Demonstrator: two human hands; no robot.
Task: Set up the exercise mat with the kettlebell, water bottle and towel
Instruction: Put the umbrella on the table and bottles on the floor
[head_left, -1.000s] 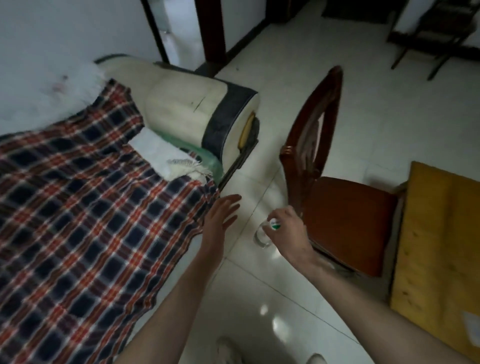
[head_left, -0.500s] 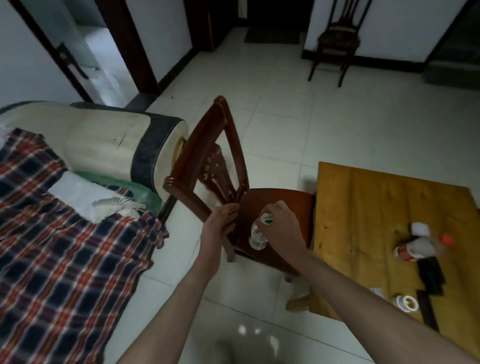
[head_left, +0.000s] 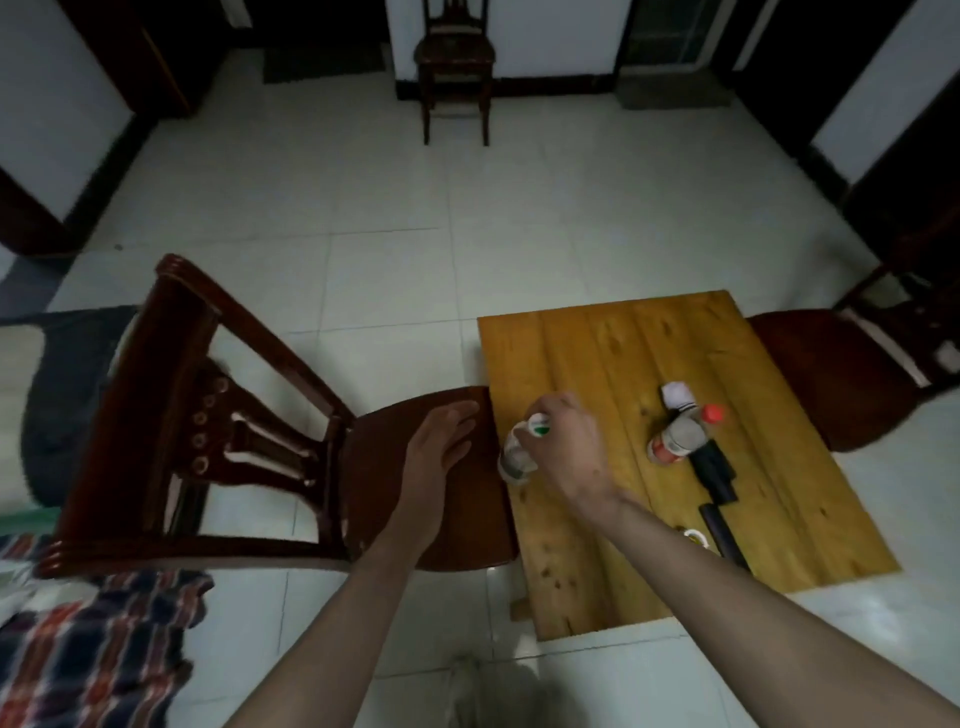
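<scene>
The right hand (head_left: 563, 447) grips a clear plastic water bottle with a green-and-white cap (head_left: 519, 451) by its top, fingers curled round the neck; the bottle hangs over the near-left edge of the low yellow wooden table (head_left: 597, 540), right at the gap between table and chair; whether its base touches the tabletop cannot be told. The left hand (head_left: 441, 441) lies flat, fingers straight and together, over the seat of the dark red-brown wooden chair (head_left: 218, 431) that stands just left of the table, holding nothing. On the table, right of the held bottle, a second plastic bottle with a red cap (head_left: 680, 434) lies on its side; a small white-and-black object (head_left: 677, 396) sits just beyond it; black bar-shaped pieces (head_left: 719, 483) run toward the table's near edge, with a small white ring (head_left: 695, 536) beside them. Left of the chair, at the frame's lower corner, a red, navy and white plaid blanket (head_left: 78, 649) shows. Beyond the table, against the far wall, stands another dark wooden chair (head_left: 456, 57); a third dark seat (head_left: 831, 374) sits just right of the table; pale floor tiles (head_left: 389, 218) spread all around.
</scene>
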